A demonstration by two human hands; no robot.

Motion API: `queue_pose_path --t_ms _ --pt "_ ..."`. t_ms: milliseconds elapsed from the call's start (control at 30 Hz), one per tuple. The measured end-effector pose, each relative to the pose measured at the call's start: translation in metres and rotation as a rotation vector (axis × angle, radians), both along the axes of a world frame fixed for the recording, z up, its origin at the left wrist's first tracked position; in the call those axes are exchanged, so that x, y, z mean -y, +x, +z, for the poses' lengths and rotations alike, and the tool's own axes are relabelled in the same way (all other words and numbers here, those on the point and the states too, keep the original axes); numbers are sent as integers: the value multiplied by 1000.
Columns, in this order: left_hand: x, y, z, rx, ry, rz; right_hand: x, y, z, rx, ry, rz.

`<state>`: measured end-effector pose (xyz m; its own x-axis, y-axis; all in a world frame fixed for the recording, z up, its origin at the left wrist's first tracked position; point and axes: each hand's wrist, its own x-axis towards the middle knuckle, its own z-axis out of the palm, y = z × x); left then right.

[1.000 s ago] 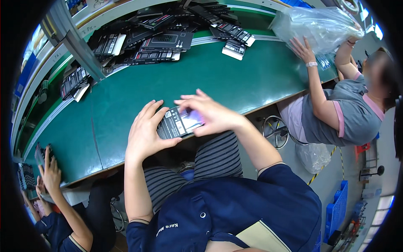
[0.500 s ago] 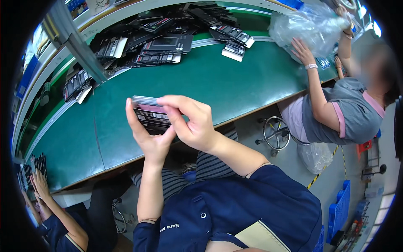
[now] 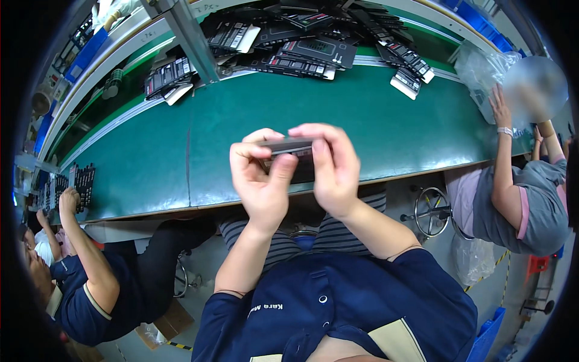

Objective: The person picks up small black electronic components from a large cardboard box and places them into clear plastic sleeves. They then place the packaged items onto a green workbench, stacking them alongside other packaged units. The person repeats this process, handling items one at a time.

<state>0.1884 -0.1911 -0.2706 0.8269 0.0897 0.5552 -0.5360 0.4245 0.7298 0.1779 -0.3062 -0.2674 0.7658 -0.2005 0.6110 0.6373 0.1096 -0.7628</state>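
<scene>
A flat, dark carton (image 3: pixel 304 170) is held up in front of me above the near edge of the green worktable (image 3: pixel 241 108). My left hand (image 3: pixel 260 181) grips its left end, thumb on the near face and fingers behind. On the other end, my right hand (image 3: pixel 335 172) pinches it between thumb and fingers. The greyish upper edge faces up, and both hands cover much of the carton.
Black cartons (image 3: pixel 313 54) lie heaped at the table's back, beside a metal post (image 3: pixel 193 42). More cartons (image 3: pixel 169 77) rest left of it. At right, a co-worker (image 3: pixel 512 199) is near a clear plastic bag (image 3: pixel 482 69); another person (image 3: pixel 90 283) handles cartons at left.
The view has swung, so the table and heap sit further right. My left hand has gone from an upright palm behind the carton to gripping its end; the carton now lies more level.
</scene>
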Motion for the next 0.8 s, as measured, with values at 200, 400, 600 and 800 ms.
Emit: queue_pose_path --t_ms 200,400,600,800 --pt "-7 -6 8 -20 -25 -43 -6 0 -12 90 -55 -47" --pt "-4 -3 7 5 11 39 -11 4 -3 68 179 75" --pt "-25 7 -14 399 478 268 -4 16 -57 319 -79 5" --pt "-47 -10 0 -658 -78 -235 -5 -10 -38 608 -565 -200"
